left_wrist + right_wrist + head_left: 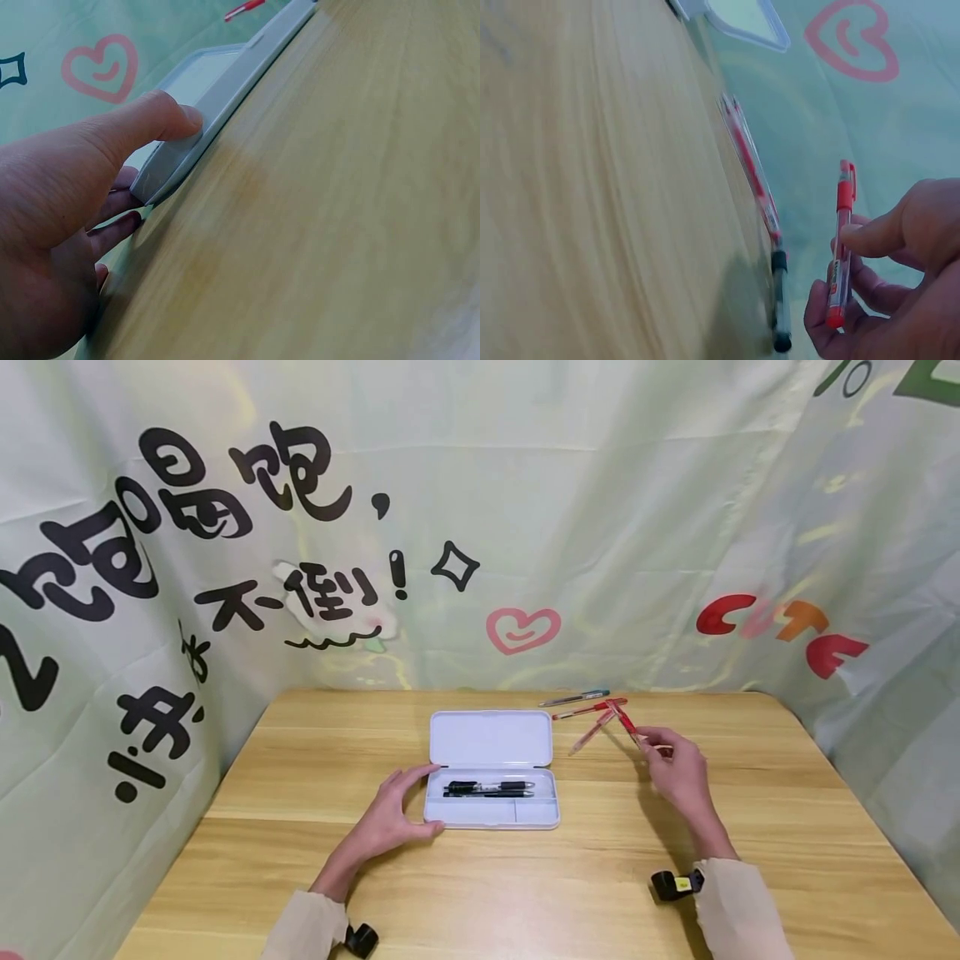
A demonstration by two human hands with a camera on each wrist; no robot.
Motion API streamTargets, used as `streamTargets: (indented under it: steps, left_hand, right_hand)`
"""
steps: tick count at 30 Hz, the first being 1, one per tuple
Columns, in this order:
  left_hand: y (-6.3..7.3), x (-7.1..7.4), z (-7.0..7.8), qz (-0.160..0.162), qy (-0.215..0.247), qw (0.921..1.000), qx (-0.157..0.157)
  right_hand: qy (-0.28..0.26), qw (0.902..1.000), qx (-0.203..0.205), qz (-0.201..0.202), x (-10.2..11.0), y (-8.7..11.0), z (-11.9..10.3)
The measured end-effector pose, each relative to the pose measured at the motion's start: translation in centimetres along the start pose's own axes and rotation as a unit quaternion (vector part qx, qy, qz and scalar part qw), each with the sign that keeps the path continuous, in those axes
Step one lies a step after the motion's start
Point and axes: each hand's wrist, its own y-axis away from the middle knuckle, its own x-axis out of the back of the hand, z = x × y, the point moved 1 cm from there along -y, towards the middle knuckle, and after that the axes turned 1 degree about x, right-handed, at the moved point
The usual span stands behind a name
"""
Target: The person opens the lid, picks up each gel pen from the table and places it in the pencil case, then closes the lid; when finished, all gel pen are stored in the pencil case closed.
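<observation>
A white pencil case (491,739) lies on the table with its lid folded back. Inside its rear compartment are black pens (487,787). My left hand (393,814) holds the case's left end, the thumb at the front corner and the fingers toward the hinge side. In the left wrist view, the thumb (169,120) presses on the case's front wall (217,112). To the right of the case, my right hand (678,768) pinches a red pen (841,247) between thumb and fingers, raised off the table in the right wrist view.
Behind and right of the case lie a blue-capped pen (574,698), a red pen (581,711) and a clear pinkish pen (591,733). The wooden table (480,893) ends at a printed curtain (600,527).
</observation>
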Motion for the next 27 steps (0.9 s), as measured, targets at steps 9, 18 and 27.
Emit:
streamTargets:
  steps: [9, 18, 27]
  left_hand:
    - [0.1, 0.0, 0.0, 0.001, 0.004, 1.0000, 0.005]
    - [0.0, 0.1, 0.1, -0.001, 0.009, 1.0000, 0.002]
    - [0.0, 0.1, 0.1, -0.003, 0.002, 0.9999, 0.010]
  right_hand:
    - [-0.024, 0.9990, 0.033, -0.021, -2.1, 0.5, -1.3]
    - [-0.033, 0.9965, 0.073, -0.026, -3.9, 1.1, -3.1]
    - [-0.047, 0.9914, 0.109, -0.055, -6.3, 2.0, -5.4]
